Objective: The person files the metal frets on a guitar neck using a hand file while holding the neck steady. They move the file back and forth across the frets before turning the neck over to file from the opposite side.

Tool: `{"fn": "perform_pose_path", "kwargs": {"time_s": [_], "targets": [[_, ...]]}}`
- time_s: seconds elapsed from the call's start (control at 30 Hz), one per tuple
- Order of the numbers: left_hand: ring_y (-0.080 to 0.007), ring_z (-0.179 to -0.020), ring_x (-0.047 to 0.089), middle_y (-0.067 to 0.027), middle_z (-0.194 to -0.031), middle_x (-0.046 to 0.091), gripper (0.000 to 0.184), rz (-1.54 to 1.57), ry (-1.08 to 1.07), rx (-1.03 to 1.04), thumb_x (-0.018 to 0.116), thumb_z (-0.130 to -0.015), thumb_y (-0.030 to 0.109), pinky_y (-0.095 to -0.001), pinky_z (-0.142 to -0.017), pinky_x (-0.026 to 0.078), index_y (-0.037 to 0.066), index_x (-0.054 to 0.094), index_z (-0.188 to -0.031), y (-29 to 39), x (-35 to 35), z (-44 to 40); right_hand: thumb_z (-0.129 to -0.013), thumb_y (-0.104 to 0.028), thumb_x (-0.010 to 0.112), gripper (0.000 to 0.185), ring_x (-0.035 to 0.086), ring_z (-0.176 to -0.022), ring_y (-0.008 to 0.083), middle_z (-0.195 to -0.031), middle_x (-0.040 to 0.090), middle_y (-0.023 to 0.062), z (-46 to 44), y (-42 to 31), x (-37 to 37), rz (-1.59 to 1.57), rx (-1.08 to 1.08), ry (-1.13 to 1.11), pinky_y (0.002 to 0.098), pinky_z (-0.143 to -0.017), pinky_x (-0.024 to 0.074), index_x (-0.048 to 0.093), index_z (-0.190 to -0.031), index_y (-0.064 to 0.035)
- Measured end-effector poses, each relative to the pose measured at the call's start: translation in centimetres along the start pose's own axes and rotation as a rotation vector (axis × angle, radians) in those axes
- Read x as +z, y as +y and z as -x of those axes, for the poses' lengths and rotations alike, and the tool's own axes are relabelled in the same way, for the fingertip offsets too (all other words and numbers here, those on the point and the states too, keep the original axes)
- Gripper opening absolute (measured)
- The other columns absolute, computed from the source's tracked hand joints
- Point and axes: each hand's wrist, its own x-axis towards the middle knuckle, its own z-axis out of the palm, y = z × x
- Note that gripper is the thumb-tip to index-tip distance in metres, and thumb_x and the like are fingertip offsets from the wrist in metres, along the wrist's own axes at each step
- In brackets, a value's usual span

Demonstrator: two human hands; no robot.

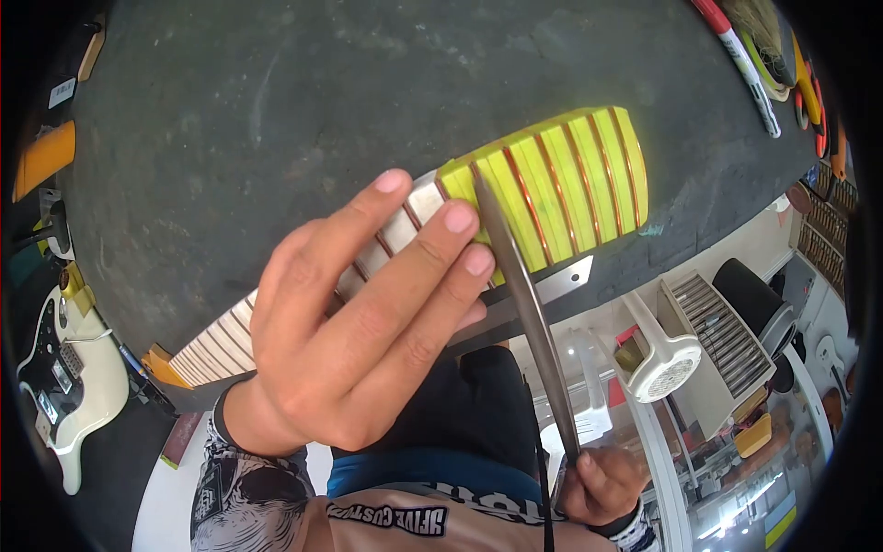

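A guitar neck [221, 342] lies slantwise across the dark bench top, its metal frets showing. Strips of yellow-green tape [589, 175] cover the wood between the frets at its right end. My left hand [359, 322] lies over the neck, fingers stretched across the fretboard and fingertips at the edge of the tape, right beside a file. That long, dark, tapered file [526, 304] crosses the taped part, its tip on the tape near a fret. Down at lower right, my right hand [602, 483] is closed around the file's near end.
A red-and-white marker [750, 78] and cutting tools lie at the bench's upper right. A white guitar body [92, 377] is at the left. Below the bench edge, a white hair dryer-like device [662, 359] sits by a ribbed box [722, 322]. A metal plate [563, 281] is under the neck.
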Motion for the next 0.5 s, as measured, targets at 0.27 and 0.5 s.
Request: {"fn": "perform_pose_path", "kwargs": {"time_s": [0.27,0.5], "targets": [[-0.0403,-0.12,0.061,-0.0121,-0.127,0.066,0.05,-0.011,-0.01,-0.009,0.083,-0.073,0.016,-0.0445,-0.097,0.056,0.007,0.069,-0.12,0.2,-0.1,0.0,-0.072,0.006,0.066,0.055,0.062,-0.056,0.0229,-0.072,0.065,0.0092,-8.3,-2.1,0.4,-0.019,-0.038,0.004,0.0315,-0.053,0.0495,0.064,-0.126,-0.0028],[-0.04,-0.121,0.061,-0.0119,-0.126,0.066,0.049,0.0,-0.021,-0.002,0.083,-0.074,0.016,-0.0443,-0.097,0.056,0.006,0.069,-0.12,0.1,-0.2,-0.1,-0.067,0.003,0.07,0.056,0.059,-0.051,0.0186,-0.078,0.065,0.0084,-5.7,-0.4,0.8,-0.06,-0.078,0.019,0.0286,-0.046,0.0494,0.067,-0.122,-0.0035]]}}
